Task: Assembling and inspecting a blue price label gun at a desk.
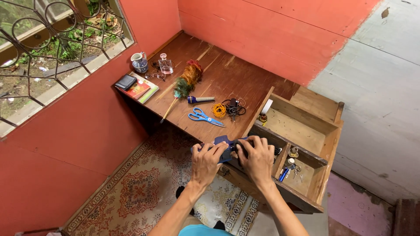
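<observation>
Both the left hand [206,161] and right hand [258,158] clamp a dark-blue flat fabric pouch [224,146] at the wooden desk's [236,76] six-o'clock edge, where a loosened grip could drop it onto the patterned rug [144,188].

You have the scissors [204,116] on the desk [227,74] ahead of your hands, feather duster [183,83] behind them, open drawer [302,131] to your right.

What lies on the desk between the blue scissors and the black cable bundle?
A coil of orange cord lies between the blue scissors and the black cable bundle, in the head view.
</observation>
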